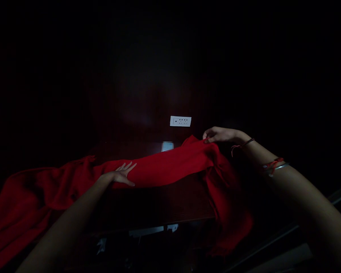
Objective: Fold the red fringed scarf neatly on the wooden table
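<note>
A long red scarf (165, 167) with fringed ends stretches across a dark wooden table. My left hand (122, 175) lies flat on it with fingers spread. At the table's right end my right hand (217, 134) pinches the scarf's far edge between thumb and fingers. Past that grip the cloth drops over the right side in loose folds, its fringe low down. On the left, the rest bunches up and spills toward the near left corner. Bracelets circle my right wrist and forearm.
Behind the table, a white socket panel (180, 121) is set in the dark wall. A small pale, blurred patch (167, 146) shows just beyond the scarf. Under the tabletop's front edge (184, 221) are some whitish items (146, 231). Deep shadow hides the surroundings.
</note>
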### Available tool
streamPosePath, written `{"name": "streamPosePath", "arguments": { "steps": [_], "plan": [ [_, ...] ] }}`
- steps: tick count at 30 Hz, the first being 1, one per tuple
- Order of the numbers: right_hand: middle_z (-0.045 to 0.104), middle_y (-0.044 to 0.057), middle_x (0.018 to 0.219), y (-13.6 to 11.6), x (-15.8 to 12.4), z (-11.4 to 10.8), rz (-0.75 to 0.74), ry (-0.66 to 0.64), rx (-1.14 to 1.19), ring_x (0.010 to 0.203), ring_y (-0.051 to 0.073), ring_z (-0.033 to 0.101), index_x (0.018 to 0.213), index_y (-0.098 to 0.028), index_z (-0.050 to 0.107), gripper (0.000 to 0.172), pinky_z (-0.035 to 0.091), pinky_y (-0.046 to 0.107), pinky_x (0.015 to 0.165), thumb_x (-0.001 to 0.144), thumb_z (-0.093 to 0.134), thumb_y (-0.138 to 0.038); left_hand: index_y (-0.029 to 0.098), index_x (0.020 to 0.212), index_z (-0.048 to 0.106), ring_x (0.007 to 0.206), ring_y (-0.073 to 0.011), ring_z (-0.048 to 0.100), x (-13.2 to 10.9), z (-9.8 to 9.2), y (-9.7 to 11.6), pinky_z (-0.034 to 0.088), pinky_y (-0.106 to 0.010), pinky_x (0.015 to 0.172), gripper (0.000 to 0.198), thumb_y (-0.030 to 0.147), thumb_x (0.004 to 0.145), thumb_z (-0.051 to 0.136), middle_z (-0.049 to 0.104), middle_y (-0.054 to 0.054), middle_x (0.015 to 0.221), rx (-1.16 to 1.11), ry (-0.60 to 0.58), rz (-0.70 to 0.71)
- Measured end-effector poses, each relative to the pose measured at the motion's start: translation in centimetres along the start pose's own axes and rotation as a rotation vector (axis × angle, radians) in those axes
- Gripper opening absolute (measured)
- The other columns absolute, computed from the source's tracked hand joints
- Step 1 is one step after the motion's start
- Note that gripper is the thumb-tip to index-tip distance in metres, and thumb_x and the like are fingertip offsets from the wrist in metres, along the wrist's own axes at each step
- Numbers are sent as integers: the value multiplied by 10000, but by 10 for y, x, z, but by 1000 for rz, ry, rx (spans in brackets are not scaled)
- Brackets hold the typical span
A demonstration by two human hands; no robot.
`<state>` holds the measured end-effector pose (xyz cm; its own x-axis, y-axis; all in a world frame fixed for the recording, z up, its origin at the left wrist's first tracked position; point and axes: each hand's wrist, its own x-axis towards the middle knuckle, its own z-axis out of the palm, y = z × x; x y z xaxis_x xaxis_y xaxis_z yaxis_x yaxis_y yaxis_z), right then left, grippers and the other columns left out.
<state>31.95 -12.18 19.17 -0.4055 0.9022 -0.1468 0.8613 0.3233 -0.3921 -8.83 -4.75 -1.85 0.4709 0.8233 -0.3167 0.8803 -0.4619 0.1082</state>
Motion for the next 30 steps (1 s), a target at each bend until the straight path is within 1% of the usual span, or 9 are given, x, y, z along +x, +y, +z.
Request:
{"name": "streamPosePath", "arguments": {
  "steps": [2, 5, 12, 15, 18, 21, 25, 28, 30],
  "plan": [
    [575, 47, 836, 1, -7, -6, 22, 80, -9, 710, 129, 499, 914, -113, 557, 394, 370, 224, 630, 620, 552, -376, 200, 1275, -68, 1174, -315, -71, 2, 0, 0, 111, -447, 928, 1086, 659, 467, 496, -103, -100, 1312, -28, -12, -19],
    [586, 53, 867, 4, -17, -11, 119, 79, -16, 760, 145, 511, 895, -129, 579, 396, 376, 214, 658, 591, 590, -381, 203, 1279, -45, 1173, -322, -71, 4, -1, 3, 113, -450, 925, 1092, 662, 455, 504, -89, -105, 1314, -53, -23, -56],
    [612, 62, 709, 15, -34, -19, 425, -189, 70, 621, 127, 535, 807, -91, 612, 376, 401, 217, 551, 552, 628, -368, 186, 1286, 18, 1171, -361, 9, 17, -7, 15, 154, -460, 906, 1086, 628, 453, 556, 2, -121, 1325, -83, -3, -33],
    [600, 78, 695, 18, -24, -18, 429, -52, -13, 572, 121, 524, 797, -77, 601, 300, 390, 212, 508, 647, 558, -334, 193, 1282, -28, 1172, -355, -36, 27, -13, 32, 144, -472, 904, 1104, 660, 449, 526, -72, -119, 1320, -68, -46, -42],
    [587, 91, 712, 21, -7, -17, 497, 161, -214, 565, 125, 516, 824, -63, 590, 266, 371, 214, 491, 727, 464, -276, 221, 1285, 31, 1174, -322, -91, 38, -15, 54, 89, -493, 909, 945, 716, 550, 361, -101, -91, 1321, -79, 14, -27],
    [579, 81, 715, 15, 13, -12, 527, 244, -334, 573, 127, 512, 860, -73, 585, 254, 360, 213, 494, 738, 433, -235, 248, 1282, 81, 1175, -323, -82, 51, -9, 73, 51, -521, 900, 844, 726, 605, 234, -74, -73, 1331, -104, 59, -95],
    [573, 37, 674, -18, 42, 29, 243, 152, -170, 563, 95, 485, 798, -100, 594, 209, 356, 184, 504, 729, 445, -228, 269, 1279, 86, 1174, -335, -72, 67, -2, 84, 55, -526, 897, 831, 733, 603, 216, -62, -68, 1336, -123, 134, -119],
    [554, 0, 619, -55, 62, 95, -42, -15, 52, 539, 74, 458, 734, -113, 589, 194, 355, 167, 499, 730, 456, -256, 245, 1283, 100, 1181, -328, -41, 72, 0, 81, 68, -501, 906, 788, 702, 648, 196, -34, -79, 1339, -137, 196, -71],
    [539, -14, 581, -77, 72, 145, -155, -256, 183, 494, 61, 438, 748, -122, 581, 210, 349, 159, 466, 759, 407, -239, 214, 1286, 103, 1191, -302, -5, 70, 1, 74, 84, -462, 920, 732, 650, 702, 171, 2, -89, 1342, -151, 277, -46]
  ]
}}
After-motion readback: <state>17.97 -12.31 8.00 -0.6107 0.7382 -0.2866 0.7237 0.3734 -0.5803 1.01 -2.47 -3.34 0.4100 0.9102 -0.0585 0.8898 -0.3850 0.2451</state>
